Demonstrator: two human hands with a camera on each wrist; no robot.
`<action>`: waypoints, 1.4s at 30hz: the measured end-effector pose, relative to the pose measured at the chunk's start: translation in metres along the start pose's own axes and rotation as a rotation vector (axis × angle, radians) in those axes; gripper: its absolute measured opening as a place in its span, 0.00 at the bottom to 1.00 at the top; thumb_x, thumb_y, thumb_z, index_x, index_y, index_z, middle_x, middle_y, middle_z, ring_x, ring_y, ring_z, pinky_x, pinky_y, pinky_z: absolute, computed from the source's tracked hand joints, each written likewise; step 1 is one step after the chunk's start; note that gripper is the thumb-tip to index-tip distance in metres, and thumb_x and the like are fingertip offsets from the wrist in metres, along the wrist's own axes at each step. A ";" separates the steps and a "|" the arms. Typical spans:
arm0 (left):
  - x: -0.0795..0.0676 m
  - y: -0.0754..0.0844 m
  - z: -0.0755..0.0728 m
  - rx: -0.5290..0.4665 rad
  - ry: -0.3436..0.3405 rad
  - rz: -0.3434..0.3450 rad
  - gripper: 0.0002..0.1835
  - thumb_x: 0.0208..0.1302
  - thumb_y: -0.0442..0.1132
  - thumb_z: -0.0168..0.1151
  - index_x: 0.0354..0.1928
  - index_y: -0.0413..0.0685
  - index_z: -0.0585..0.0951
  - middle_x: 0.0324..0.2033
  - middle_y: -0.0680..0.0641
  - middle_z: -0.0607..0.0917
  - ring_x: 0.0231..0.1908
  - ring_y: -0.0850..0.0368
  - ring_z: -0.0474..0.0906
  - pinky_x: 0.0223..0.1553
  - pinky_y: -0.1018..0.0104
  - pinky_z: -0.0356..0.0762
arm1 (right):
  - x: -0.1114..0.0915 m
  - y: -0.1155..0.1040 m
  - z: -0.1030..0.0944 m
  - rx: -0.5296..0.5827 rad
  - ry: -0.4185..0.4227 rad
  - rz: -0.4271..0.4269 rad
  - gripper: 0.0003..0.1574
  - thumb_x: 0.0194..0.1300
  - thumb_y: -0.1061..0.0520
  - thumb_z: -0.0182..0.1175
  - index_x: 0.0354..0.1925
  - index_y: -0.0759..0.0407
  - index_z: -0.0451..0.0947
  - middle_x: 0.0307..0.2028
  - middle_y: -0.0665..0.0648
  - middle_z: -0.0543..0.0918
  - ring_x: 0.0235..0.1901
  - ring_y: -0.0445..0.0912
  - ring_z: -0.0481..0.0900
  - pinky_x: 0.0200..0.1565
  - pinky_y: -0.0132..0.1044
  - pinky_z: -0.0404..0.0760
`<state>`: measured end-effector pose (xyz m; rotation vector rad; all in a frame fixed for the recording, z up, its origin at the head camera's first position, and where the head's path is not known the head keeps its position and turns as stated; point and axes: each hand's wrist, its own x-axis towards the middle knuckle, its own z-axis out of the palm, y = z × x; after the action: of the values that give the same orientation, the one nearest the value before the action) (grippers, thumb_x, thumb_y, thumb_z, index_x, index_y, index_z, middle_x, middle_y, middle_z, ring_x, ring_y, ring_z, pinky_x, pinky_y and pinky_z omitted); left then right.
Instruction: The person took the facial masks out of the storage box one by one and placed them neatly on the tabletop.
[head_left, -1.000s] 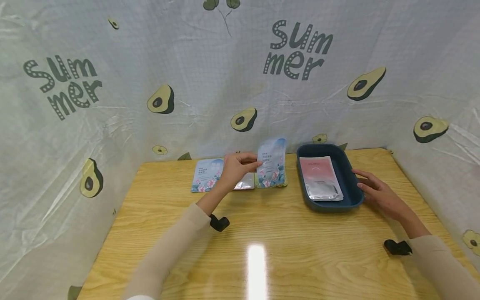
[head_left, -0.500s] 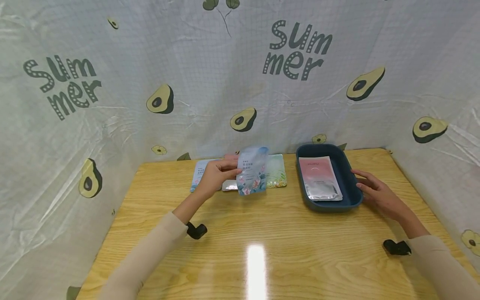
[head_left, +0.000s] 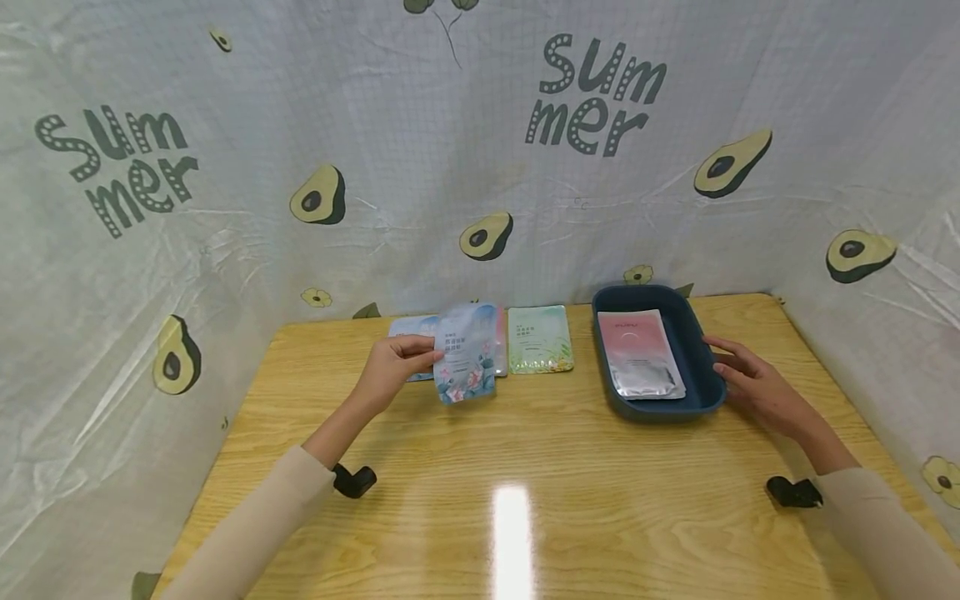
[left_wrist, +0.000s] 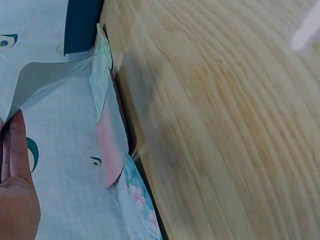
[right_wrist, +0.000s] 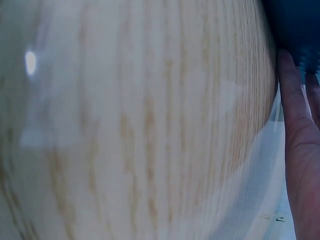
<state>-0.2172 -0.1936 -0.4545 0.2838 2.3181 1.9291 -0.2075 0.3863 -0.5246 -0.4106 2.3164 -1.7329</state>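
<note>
My left hand (head_left: 392, 367) pinches a blue sheet mask packet (head_left: 465, 354) with pink flowers by its left edge, thumb in front. The packet is held up in front of the row at the back of the table. In the left wrist view its plain back (left_wrist: 42, 80) shows. Behind it, partly hidden, lie another blue floral packet (head_left: 411, 327) and a pink packet (head_left: 501, 343); a green packet (head_left: 540, 340) lies to their right. The fingers of my right hand (head_left: 763, 392) rest, fairly straight, against the right side of a dark blue bin (head_left: 703, 375).
Inside the bin lies a pink and silver packet (head_left: 643, 354). A white curtain (head_left: 405, 167) printed with avocados hangs right behind the wooden table (head_left: 600, 508). Black wrist cameras stick out at the left wrist (head_left: 355, 481) and right wrist (head_left: 795, 492).
My left hand has carried the blue packet leftward from above the green packet, uncovering the green one and now covering much of the pink one. My right hand stays at the bin.
</note>
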 end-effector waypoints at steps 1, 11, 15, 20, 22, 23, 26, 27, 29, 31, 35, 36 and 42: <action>-0.002 -0.001 -0.002 -0.001 0.003 -0.003 0.17 0.68 0.34 0.67 0.54 0.30 0.84 0.41 0.46 0.90 0.38 0.60 0.88 0.50 0.50 0.85 | 0.000 0.000 0.000 -0.002 -0.001 -0.002 0.35 0.84 0.54 0.44 0.81 0.51 0.49 0.63 0.40 0.65 0.57 0.25 0.72 0.50 0.25 0.81; -0.019 -0.011 -0.017 -0.033 0.019 -0.016 0.18 0.71 0.31 0.63 0.57 0.25 0.80 0.40 0.50 0.90 0.39 0.63 0.87 0.46 0.61 0.87 | 0.001 0.000 0.000 0.005 -0.002 -0.018 0.34 0.83 0.55 0.44 0.81 0.53 0.50 0.63 0.39 0.66 0.57 0.26 0.73 0.49 0.26 0.82; -0.027 -0.016 -0.023 -0.059 0.033 -0.048 0.18 0.71 0.29 0.62 0.58 0.23 0.78 0.38 0.53 0.89 0.39 0.64 0.87 0.46 0.63 0.86 | -0.002 0.001 0.001 0.000 0.003 -0.013 0.34 0.83 0.55 0.45 0.81 0.52 0.50 0.65 0.39 0.65 0.58 0.25 0.71 0.50 0.24 0.81; -0.039 -0.024 -0.032 -0.069 0.066 -0.084 0.17 0.72 0.29 0.61 0.58 0.22 0.78 0.38 0.53 0.90 0.38 0.63 0.87 0.44 0.65 0.87 | -0.002 0.003 0.002 0.014 -0.012 -0.033 0.34 0.83 0.57 0.44 0.81 0.53 0.49 0.66 0.40 0.64 0.59 0.25 0.71 0.51 0.25 0.81; -0.044 -0.027 -0.036 -0.059 0.077 -0.093 0.18 0.72 0.29 0.61 0.58 0.22 0.77 0.39 0.52 0.90 0.39 0.64 0.87 0.45 0.65 0.86 | -0.002 0.002 0.002 0.017 -0.012 -0.039 0.34 0.83 0.57 0.44 0.81 0.53 0.50 0.65 0.40 0.65 0.58 0.25 0.72 0.50 0.25 0.81; -0.047 -0.028 -0.038 -0.053 0.082 -0.099 0.18 0.72 0.30 0.61 0.59 0.22 0.77 0.40 0.51 0.90 0.39 0.64 0.87 0.45 0.64 0.86 | -0.002 0.002 0.002 0.016 -0.012 -0.040 0.34 0.83 0.57 0.44 0.81 0.53 0.49 0.64 0.39 0.65 0.58 0.26 0.72 0.50 0.25 0.81; -0.054 -0.032 -0.044 -0.034 0.093 -0.115 0.19 0.73 0.31 0.61 0.59 0.23 0.77 0.43 0.47 0.90 0.40 0.63 0.87 0.45 0.64 0.86 | -0.001 0.001 0.002 0.006 -0.011 -0.040 0.34 0.83 0.58 0.44 0.81 0.53 0.49 0.63 0.38 0.66 0.57 0.26 0.73 0.49 0.26 0.82; -0.056 -0.034 -0.046 -0.028 0.092 -0.121 0.19 0.73 0.31 0.61 0.60 0.24 0.77 0.44 0.46 0.90 0.40 0.63 0.87 0.45 0.63 0.86 | -0.001 0.001 0.002 0.004 -0.011 -0.039 0.34 0.83 0.57 0.44 0.81 0.53 0.49 0.63 0.38 0.66 0.57 0.26 0.73 0.49 0.26 0.82; -0.060 -0.036 -0.051 -0.023 0.090 -0.136 0.19 0.73 0.32 0.61 0.60 0.25 0.78 0.46 0.43 0.89 0.41 0.62 0.87 0.46 0.62 0.86 | -0.001 0.001 0.001 -0.002 -0.010 -0.040 0.34 0.83 0.57 0.44 0.81 0.53 0.49 0.63 0.37 0.66 0.57 0.26 0.73 0.49 0.26 0.82; -0.063 -0.039 -0.056 -0.017 0.090 -0.157 0.19 0.73 0.32 0.61 0.60 0.25 0.77 0.46 0.43 0.89 0.41 0.61 0.87 0.46 0.62 0.86 | -0.001 0.001 0.001 -0.009 -0.009 -0.045 0.34 0.83 0.57 0.44 0.81 0.53 0.49 0.63 0.37 0.66 0.57 0.25 0.73 0.49 0.26 0.82; -0.068 -0.043 -0.064 0.000 0.090 -0.204 0.20 0.73 0.32 0.62 0.61 0.25 0.76 0.46 0.43 0.89 0.41 0.61 0.87 0.46 0.62 0.86 | -0.001 0.002 0.002 -0.028 -0.006 -0.054 0.34 0.83 0.57 0.44 0.81 0.53 0.49 0.63 0.36 0.65 0.58 0.25 0.72 0.49 0.26 0.82; -0.069 -0.044 -0.065 0.005 0.096 -0.217 0.20 0.72 0.32 0.62 0.61 0.25 0.77 0.45 0.43 0.89 0.41 0.61 0.87 0.46 0.62 0.86 | -0.001 0.002 0.002 -0.028 -0.006 -0.056 0.34 0.83 0.57 0.44 0.81 0.53 0.49 0.63 0.36 0.65 0.58 0.25 0.72 0.49 0.26 0.82; -0.071 -0.047 -0.068 0.061 0.130 -0.272 0.21 0.71 0.32 0.64 0.61 0.26 0.77 0.48 0.38 0.88 0.41 0.61 0.87 0.45 0.62 0.87 | -0.001 0.002 0.001 -0.008 -0.011 -0.060 0.34 0.83 0.58 0.44 0.81 0.54 0.50 0.63 0.37 0.66 0.57 0.25 0.73 0.49 0.27 0.82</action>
<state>-0.1649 -0.2829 -0.4906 -0.1504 2.3520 1.7956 -0.2067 0.3861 -0.5268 -0.4956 2.3263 -1.7447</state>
